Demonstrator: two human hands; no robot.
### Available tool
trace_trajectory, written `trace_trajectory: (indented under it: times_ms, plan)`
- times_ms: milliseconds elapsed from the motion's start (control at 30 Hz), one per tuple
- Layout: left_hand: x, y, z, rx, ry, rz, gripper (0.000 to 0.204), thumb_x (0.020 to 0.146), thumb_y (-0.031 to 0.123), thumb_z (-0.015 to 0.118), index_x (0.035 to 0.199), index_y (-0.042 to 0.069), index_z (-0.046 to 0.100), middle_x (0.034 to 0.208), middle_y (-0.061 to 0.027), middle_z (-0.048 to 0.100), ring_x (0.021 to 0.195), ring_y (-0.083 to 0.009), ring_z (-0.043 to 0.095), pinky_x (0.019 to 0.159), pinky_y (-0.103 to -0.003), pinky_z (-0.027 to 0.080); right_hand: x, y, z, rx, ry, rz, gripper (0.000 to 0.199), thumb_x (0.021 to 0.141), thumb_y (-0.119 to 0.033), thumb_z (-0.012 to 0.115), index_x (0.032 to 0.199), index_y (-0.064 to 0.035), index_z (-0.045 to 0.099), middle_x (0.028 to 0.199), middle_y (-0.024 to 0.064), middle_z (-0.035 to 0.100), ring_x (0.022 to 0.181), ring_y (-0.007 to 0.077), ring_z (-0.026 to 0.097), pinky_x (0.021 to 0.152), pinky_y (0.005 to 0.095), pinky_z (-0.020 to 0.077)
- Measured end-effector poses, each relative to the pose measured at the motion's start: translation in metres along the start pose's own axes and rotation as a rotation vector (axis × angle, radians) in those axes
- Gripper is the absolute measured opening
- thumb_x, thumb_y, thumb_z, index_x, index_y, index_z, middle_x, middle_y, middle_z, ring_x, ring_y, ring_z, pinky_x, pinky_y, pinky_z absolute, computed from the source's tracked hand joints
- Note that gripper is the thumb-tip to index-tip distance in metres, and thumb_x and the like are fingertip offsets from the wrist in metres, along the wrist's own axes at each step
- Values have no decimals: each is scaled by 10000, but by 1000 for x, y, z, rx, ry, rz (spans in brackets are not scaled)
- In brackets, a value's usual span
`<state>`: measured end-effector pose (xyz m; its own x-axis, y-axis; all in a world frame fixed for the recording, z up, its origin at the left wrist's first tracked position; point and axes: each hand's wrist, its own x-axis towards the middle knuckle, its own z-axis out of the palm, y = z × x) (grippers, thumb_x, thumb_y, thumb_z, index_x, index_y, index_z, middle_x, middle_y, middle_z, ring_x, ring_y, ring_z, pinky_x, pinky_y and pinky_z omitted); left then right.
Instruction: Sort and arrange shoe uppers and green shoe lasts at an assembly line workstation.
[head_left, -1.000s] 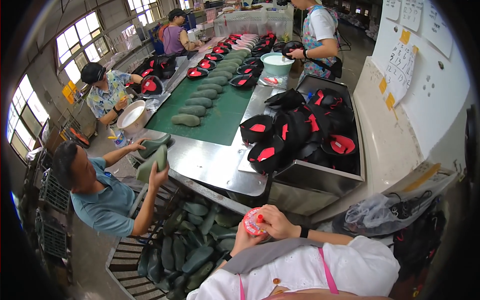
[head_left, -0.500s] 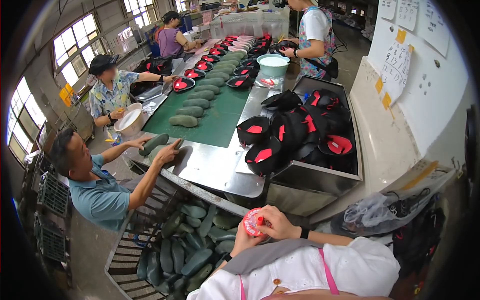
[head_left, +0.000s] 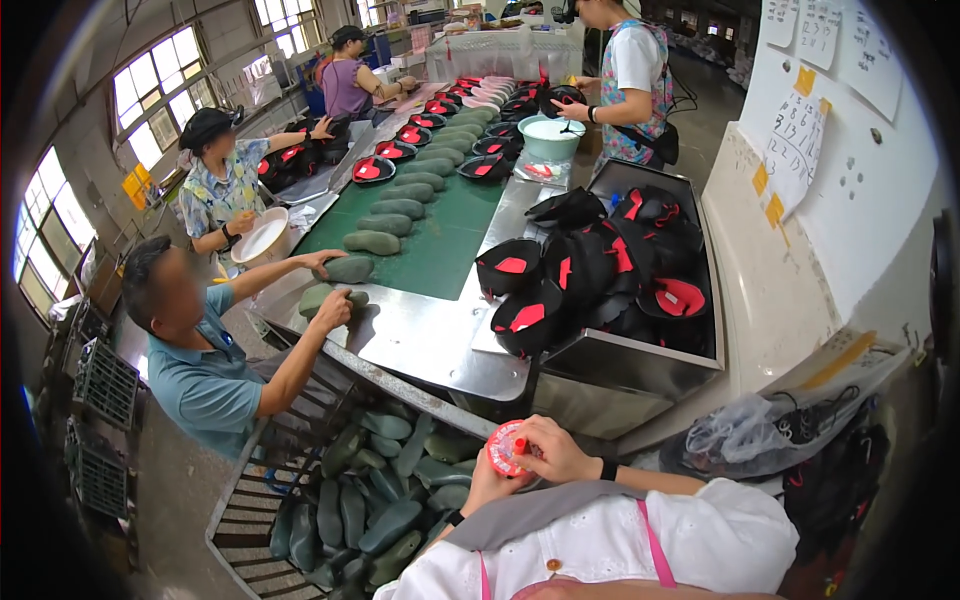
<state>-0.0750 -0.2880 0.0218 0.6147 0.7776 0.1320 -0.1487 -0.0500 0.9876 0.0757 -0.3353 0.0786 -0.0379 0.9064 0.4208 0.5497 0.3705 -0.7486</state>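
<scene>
Close to my body, I hold a round container with a red and white top [head_left: 501,446] and a small red stub on it. My left hand [head_left: 485,489] is wrapped round its side. The fingers of my right hand [head_left: 557,450] are closed over the top, beside the red stub. Just left of my hands is a barred metal cart [head_left: 240,520] full of dark green shoe lasts [head_left: 390,525]. At the table corner, a co-worker in a teal shirt [head_left: 205,385] has a hand on each of two lasts [head_left: 347,270].
A green conveyor belt [head_left: 430,262] carries a row of lasts between black-and-red shoe uppers. On the right, a metal bin [head_left: 640,360] overflows with more uppers [head_left: 520,315]. Other co-workers stand along both sides, near a pale green basin [head_left: 549,140]. A plastic bag [head_left: 745,440] lies beside the wall.
The teal-shirted co-worker's farther last has moved onto the belt's near edge. The co-worker in the patterned shirt has drawn a hand back from an upper toward a pile. My hands have hardly moved.
</scene>
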Motion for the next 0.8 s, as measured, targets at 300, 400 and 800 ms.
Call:
trace_trajectory:
  times_ms: [300,400,800]
  plan:
    - [1,10,5,-19,19,-7,638,557,71,799,1125,18,514,1037,-109,592,954,-215,595,833,-326,467,3,-6,-6,19,5,-35,192,748,-163,690,852,-41,584,914,117,577,885,299,542,792,374,429]
    - [1,7,3,31,58,45,622,561,74,797,1116,18,523,1011,-103,602,937,-212,602,818,-319,473,4,-8,-6,37,34,-76,172,747,-143,685,850,-37,597,903,115,584,887,292,545,791,369,435]
    - [1,20,8,79,66,46,610,569,98,800,1113,19,536,1015,-121,612,939,-229,610,811,-327,476,-1,-2,-5,28,43,-97,146,751,-117,665,865,-38,620,869,112,588,880,286,546,790,370,437]
